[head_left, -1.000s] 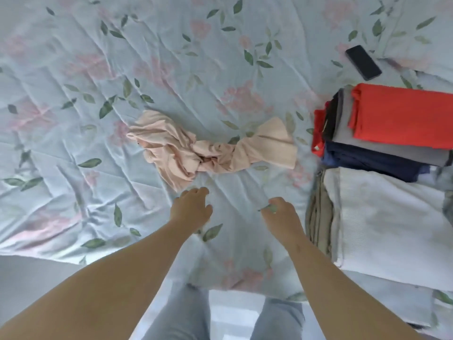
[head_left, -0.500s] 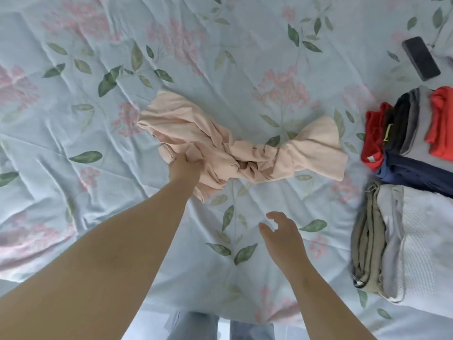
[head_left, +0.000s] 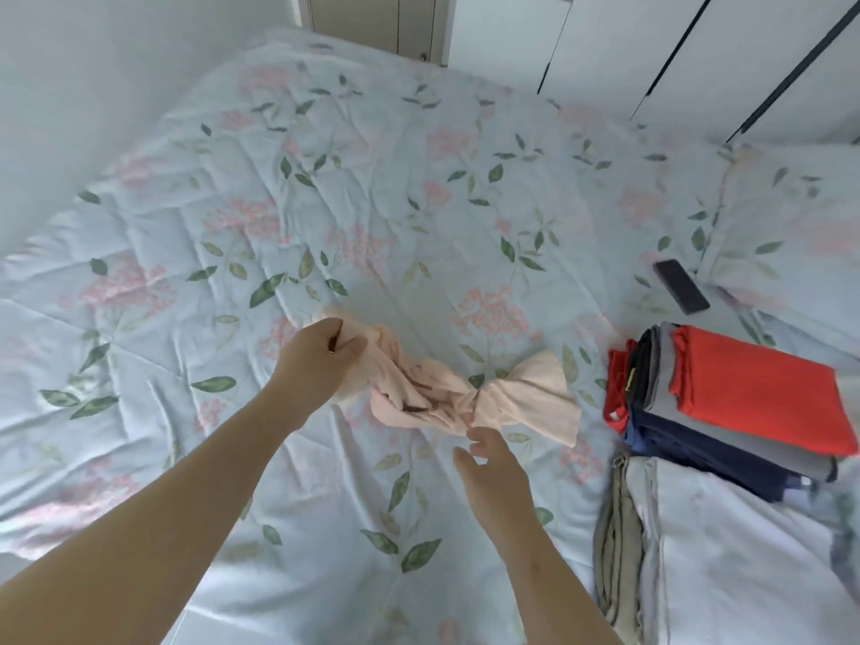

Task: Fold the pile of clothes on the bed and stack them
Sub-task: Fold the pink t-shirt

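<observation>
A crumpled, twisted peach garment (head_left: pixel 507 402) lies in the middle of the floral bed (head_left: pixel 419 216). My left hand (head_left: pixel 321 360) grips its bunched left end, fingers curled round the cloth. My right hand (head_left: pixel 493 467) hovers open just below the twisted middle of the garment, fingers spread and not holding anything. At the right stands a stack of folded clothes (head_left: pixel 726 412) with a red piece on top, over grey and navy ones. In front of it lies a second folded pile, white and olive (head_left: pixel 726 551).
A black phone (head_left: pixel 680 286) lies on the bed behind the stacks, next to a floral pillow (head_left: pixel 782 225). White wardrobe doors (head_left: pixel 651 48) and a doorway rise beyond the bed. The near bed edge runs along the bottom left.
My left hand reached the garment's left end and closed on it. My right hand moved forward toward the garment's middle. The view tilted up, bringing the room's far side into sight.
</observation>
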A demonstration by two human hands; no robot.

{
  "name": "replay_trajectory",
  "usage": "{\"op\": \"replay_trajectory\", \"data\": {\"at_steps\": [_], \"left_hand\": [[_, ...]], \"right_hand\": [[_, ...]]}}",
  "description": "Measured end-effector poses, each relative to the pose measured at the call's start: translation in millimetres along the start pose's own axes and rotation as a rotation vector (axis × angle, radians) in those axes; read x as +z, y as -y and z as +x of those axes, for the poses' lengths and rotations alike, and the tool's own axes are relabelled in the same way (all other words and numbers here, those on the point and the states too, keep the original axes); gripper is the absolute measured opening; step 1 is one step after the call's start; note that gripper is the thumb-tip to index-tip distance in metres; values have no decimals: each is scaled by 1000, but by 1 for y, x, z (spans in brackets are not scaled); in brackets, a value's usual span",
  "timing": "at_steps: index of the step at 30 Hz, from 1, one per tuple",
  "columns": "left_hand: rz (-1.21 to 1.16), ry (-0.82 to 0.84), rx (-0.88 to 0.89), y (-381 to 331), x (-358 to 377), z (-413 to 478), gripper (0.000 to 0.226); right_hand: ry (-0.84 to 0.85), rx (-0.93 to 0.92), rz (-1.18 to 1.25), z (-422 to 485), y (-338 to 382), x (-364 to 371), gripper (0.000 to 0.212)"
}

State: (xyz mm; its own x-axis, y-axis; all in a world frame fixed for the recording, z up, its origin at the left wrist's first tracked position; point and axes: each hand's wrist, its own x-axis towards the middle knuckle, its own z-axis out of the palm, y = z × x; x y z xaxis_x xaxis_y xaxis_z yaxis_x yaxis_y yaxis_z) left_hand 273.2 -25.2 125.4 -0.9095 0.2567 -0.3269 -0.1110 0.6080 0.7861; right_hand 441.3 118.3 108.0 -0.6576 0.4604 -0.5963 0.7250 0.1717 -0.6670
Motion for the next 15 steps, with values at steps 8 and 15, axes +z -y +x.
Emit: {"op": "replay_trajectory", "data": {"at_steps": [8,15], "left_hand": [[-219,183,239,-98,1,-90,34],[-249,152,359,-114,18,-131,17]], "right_hand": [[-6,-422,174,-62,52,-45,47],[-136,-506,316,-90,47,-76,19]]}}
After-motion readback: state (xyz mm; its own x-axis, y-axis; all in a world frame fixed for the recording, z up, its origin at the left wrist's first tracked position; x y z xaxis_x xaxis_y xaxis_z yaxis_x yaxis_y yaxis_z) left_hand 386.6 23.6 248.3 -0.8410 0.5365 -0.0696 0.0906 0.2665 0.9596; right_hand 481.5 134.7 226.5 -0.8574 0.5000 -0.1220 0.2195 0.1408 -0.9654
